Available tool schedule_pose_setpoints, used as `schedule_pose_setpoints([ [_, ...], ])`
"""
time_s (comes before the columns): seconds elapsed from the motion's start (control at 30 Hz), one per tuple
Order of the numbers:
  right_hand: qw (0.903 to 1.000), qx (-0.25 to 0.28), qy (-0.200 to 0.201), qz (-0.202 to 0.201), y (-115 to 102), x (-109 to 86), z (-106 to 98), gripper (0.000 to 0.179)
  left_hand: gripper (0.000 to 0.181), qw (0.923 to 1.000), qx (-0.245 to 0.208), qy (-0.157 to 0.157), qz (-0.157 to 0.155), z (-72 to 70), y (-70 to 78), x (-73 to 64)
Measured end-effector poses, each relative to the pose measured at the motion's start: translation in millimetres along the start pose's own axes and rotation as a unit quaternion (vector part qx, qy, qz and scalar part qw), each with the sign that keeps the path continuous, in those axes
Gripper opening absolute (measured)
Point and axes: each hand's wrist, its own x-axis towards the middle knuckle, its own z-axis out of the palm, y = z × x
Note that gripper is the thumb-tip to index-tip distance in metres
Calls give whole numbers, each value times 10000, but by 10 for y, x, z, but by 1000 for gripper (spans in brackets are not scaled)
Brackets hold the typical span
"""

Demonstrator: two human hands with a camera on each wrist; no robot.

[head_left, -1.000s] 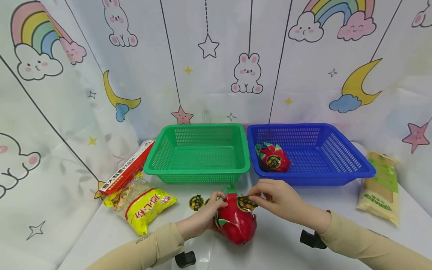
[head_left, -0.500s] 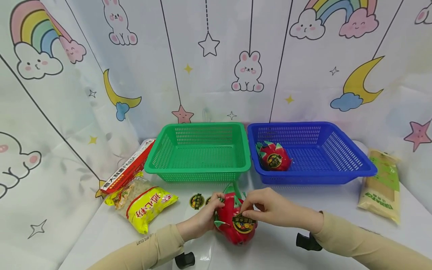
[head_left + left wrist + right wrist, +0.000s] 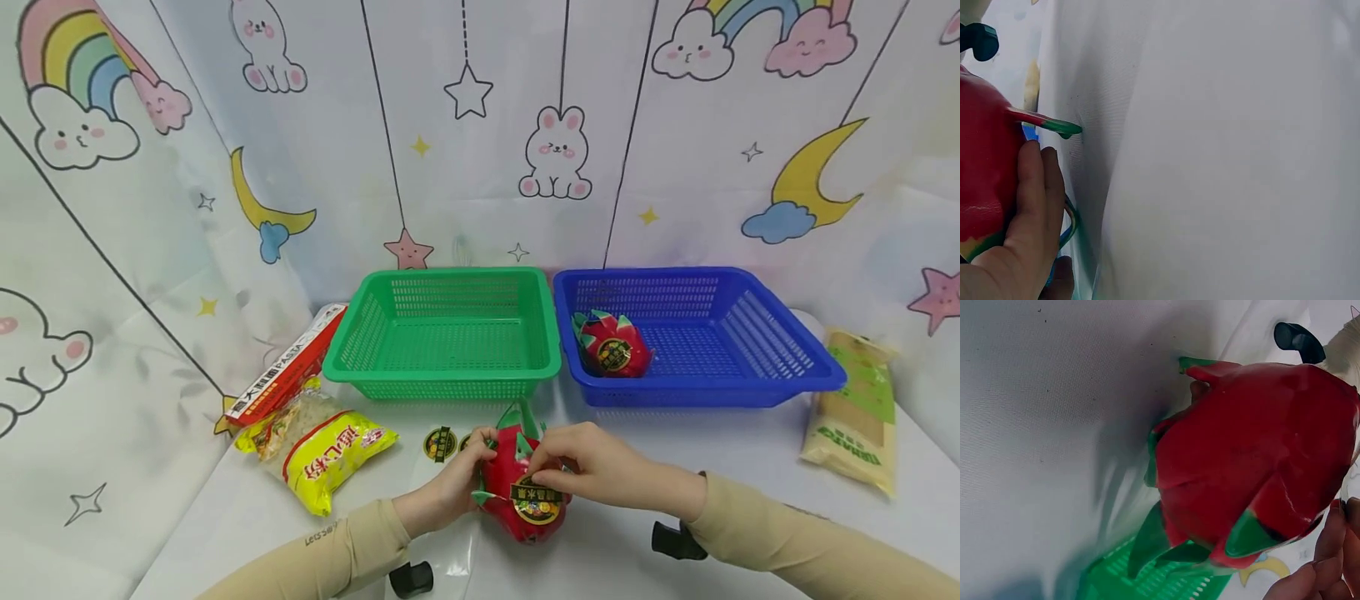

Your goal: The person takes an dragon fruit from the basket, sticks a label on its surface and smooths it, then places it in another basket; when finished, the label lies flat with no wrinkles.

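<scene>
A red dragon fruit with green-tipped scales (image 3: 499,468) is held up over the table in my left hand (image 3: 452,485), whose fingers wrap its left side. On the side facing me lies a round black-and-gold sticker (image 3: 538,503). My right hand (image 3: 596,468) pinches the sticker's upper edge between thumb and index finger. In the left wrist view, the left fingers (image 3: 1032,206) lie along the red skin. The right wrist view shows the fruit's broad red side (image 3: 1254,450), with the right fingertips (image 3: 1333,540) by its lower edge.
A clear sheet (image 3: 453,557) with round stickers (image 3: 439,444) lies left of the fruit. Behind stand a green basket (image 3: 442,388) and a blue basket (image 3: 697,395) holding another stickered dragon fruit (image 3: 617,346). A yellow food bag (image 3: 322,454), pasta box (image 3: 288,367) and tan package (image 3: 855,417) flank them.
My right hand has moved down and left, bringing the sticker from the fruit's upper right onto its front. The left hand keeps its grip while the fruit turns slightly.
</scene>
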Motion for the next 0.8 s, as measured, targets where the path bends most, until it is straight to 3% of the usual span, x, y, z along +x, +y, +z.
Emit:
schedule_pose_setpoints([
  [0.17, 9999, -113, -11, 108, 0, 15, 40, 3, 22, 9990, -424, -98, 47, 9, -58, 17],
  [0.3, 9994, -349, -10, 89, -4, 40, 54, 5, 21, 9985, -515, -123, 100, 13, -77, 21],
  [0.43, 9980, -618, 87, 102, -13, 49, 82, 8, 22, 9997, -152, -76, 176, 4, -66, 7],
  [0.6, 9967, -725, 319, 172, -16, 43, 122, 8, 30, 9983, 569, 149, 7, -24, 1, -29],
  [0.8, 9973, -547, 360, 340, -14, 12, 130, 12, 51, 9970, 759, -31, -134, -36, 70, -94],
])
